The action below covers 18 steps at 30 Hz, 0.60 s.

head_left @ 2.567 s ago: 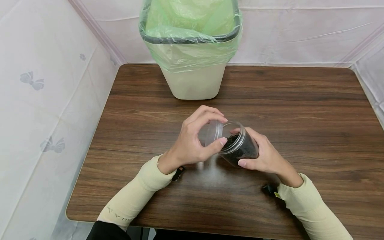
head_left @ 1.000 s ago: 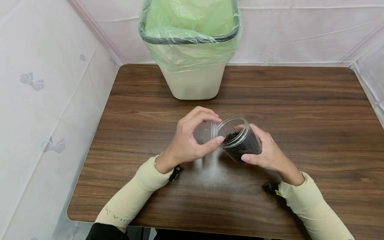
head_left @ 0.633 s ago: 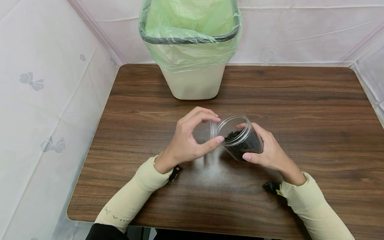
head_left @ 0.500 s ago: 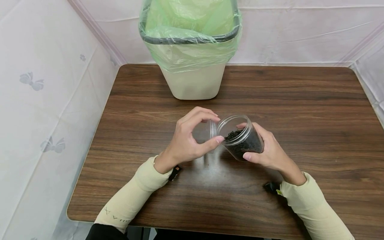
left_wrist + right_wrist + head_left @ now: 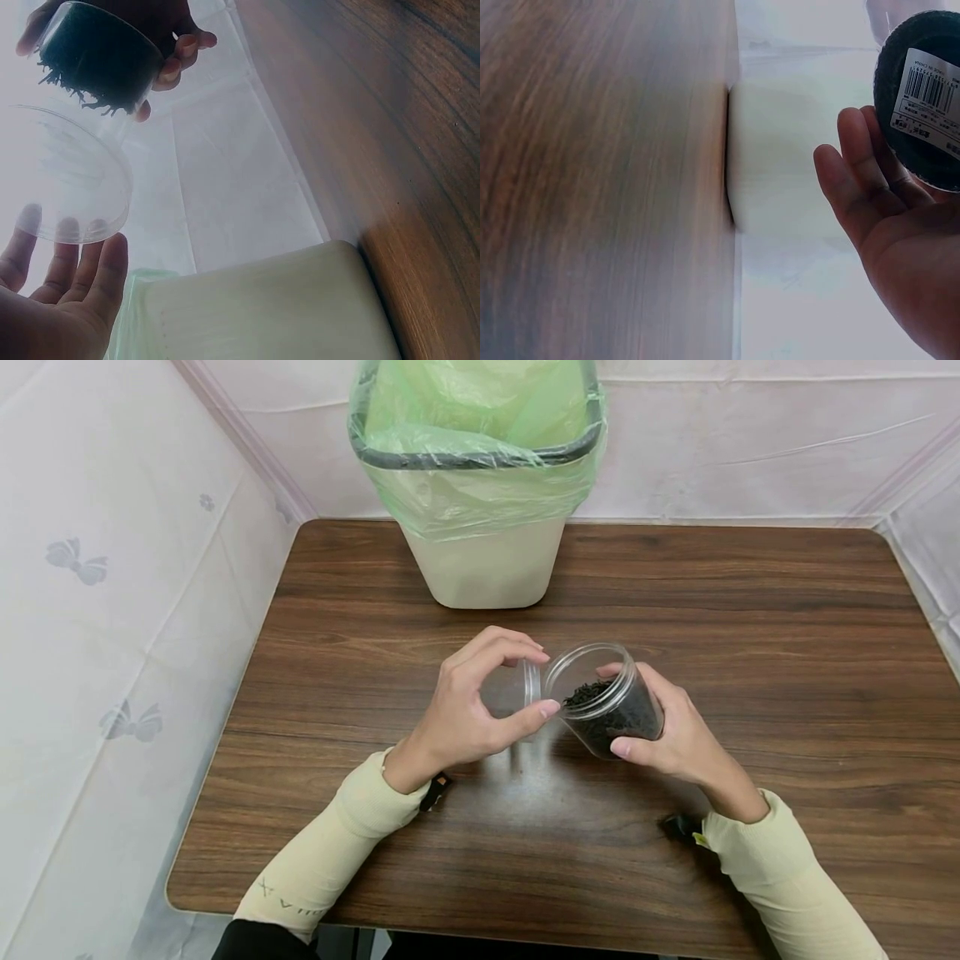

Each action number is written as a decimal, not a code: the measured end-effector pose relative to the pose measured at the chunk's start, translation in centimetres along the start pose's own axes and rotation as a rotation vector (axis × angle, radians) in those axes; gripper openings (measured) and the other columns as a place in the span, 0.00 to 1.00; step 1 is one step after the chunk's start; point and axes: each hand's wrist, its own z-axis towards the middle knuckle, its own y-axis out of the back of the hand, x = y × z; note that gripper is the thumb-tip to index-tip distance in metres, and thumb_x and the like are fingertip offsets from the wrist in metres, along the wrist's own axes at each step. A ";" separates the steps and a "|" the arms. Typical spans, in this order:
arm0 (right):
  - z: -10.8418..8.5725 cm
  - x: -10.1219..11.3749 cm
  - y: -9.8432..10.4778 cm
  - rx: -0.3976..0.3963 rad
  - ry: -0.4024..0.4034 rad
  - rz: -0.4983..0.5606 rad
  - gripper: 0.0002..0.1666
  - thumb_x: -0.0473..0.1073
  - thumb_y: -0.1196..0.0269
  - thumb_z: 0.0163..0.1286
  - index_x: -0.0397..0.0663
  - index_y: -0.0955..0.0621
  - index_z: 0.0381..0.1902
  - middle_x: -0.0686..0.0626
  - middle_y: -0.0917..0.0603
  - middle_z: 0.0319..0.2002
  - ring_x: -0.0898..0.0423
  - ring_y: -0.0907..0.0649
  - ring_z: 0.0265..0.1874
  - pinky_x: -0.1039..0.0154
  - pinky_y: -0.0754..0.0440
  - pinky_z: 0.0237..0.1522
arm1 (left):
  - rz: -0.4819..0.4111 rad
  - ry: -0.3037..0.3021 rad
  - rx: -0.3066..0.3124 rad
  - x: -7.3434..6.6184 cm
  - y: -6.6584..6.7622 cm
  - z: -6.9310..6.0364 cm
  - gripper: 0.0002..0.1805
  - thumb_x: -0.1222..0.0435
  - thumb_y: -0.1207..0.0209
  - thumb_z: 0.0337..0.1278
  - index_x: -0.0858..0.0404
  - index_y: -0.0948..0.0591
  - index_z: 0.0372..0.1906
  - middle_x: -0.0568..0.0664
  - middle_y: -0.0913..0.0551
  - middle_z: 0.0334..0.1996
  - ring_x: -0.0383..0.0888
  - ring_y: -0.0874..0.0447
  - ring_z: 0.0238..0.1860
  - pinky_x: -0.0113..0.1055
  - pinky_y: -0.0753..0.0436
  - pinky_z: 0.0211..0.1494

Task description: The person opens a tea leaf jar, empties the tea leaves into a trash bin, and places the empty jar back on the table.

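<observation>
My left hand [image 5: 468, 706] holds a clear plastic lid [image 5: 532, 683] on edge between thumb and fingers. Tilted toward it, a clear jar [image 5: 633, 714] rests in my right hand [image 5: 686, 743], its mouth facing left and up. Dark dried shreds [image 5: 588, 695], resembling tea leaves, fill the lower part of the jar. A narrow gap separates jar rim and lid. The left wrist view shows the lid [image 5: 71, 180] against the fingertips, the jar [image 5: 97, 56] above it. From the right wrist, a barcode label [image 5: 930, 97] shows on the jar's base.
Behind the hands, a cream waste bin [image 5: 487, 568] with a green liner [image 5: 480, 493] stands at the back of the brown wooden table [image 5: 750, 635]. White patterned sheeting [image 5: 135, 610] hangs around the left and rear edges.
The jar in my right hand has shifted right and slightly away from me, opening a gap from the lid. My left hand has moved a little left with the lid.
</observation>
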 end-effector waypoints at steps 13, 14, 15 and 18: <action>0.1 0.3 0.2 -0.012 0.000 0.004 0.44 0.35 0.28 0.44 0.43 0.24 0.64 0.47 0.19 0.57 0.55 0.20 0.51 0.68 0.25 0.52 | -0.009 0.023 0.006 0.1 0.0 -0.1 0.20 0.59 0.27 0.47 0.63 0.16 0.45 0.48 0.18 0.46 0.42 0.20 0.49 0.42 0.19 0.49; 0.1 0.3 0.2 -0.012 0.001 0.008 0.44 0.34 0.28 0.44 0.43 0.24 0.64 0.48 0.19 0.58 0.55 0.20 0.51 0.68 0.25 0.53 | -0.009 0.023 0.006 0.0 0.0 -0.1 0.20 0.60 0.27 0.47 0.63 0.16 0.45 0.48 0.18 0.45 0.42 0.20 0.48 0.41 0.19 0.49; 0.1 0.3 0.2 -0.011 0.001 0.010 0.44 0.34 0.28 0.44 0.42 0.24 0.64 0.49 0.19 0.58 0.55 0.20 0.51 0.68 0.25 0.53 | -0.009 0.024 0.005 0.0 0.1 -0.1 0.20 0.60 0.26 0.46 0.63 0.16 0.45 0.49 0.18 0.45 0.42 0.20 0.48 0.42 0.19 0.49; 0.1 0.4 0.3 -0.010 0.006 0.013 0.44 0.33 0.28 0.44 0.42 0.24 0.64 0.49 0.19 0.58 0.55 0.20 0.52 0.68 0.26 0.53 | -0.009 0.026 0.007 0.1 0.0 -0.1 0.20 0.60 0.26 0.46 0.62 0.16 0.45 0.49 0.18 0.45 0.42 0.20 0.49 0.44 0.19 0.49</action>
